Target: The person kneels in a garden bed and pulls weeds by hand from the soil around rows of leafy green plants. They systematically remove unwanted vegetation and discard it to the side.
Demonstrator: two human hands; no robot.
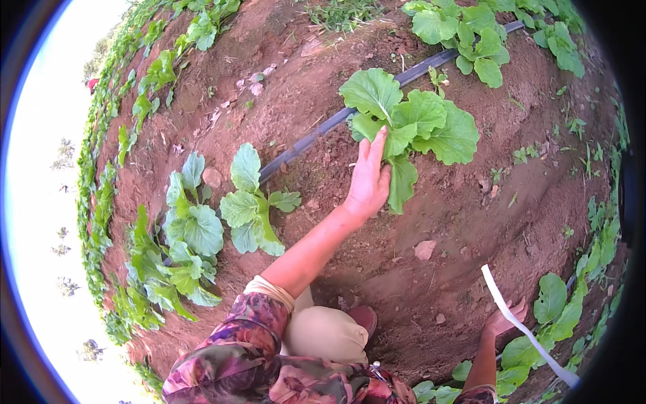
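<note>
My left hand (367, 184) reaches into a leafy green plant (424, 118) like mustard or Chinese cabbage. Its fingers touch the lower leaves, and some fingertips are hidden behind them, so a grip cannot be made out. Off to the lower right, my right hand (506, 319) hangs near another row of leaves (550, 298), its fingers apart and nothing visible in them. A white strap or cable (509, 313) crosses the view in front of that hand and covers part of it.
A black drip irrigation pipe (318, 132) runs diagonally along the reddish soil, passing behind the plant. More leafy plants (252, 202) grow at left, with others (464, 35) at the top right. A stone (425, 250) lies on the soil. My knee (323, 333) and shoe (363, 319) are below.
</note>
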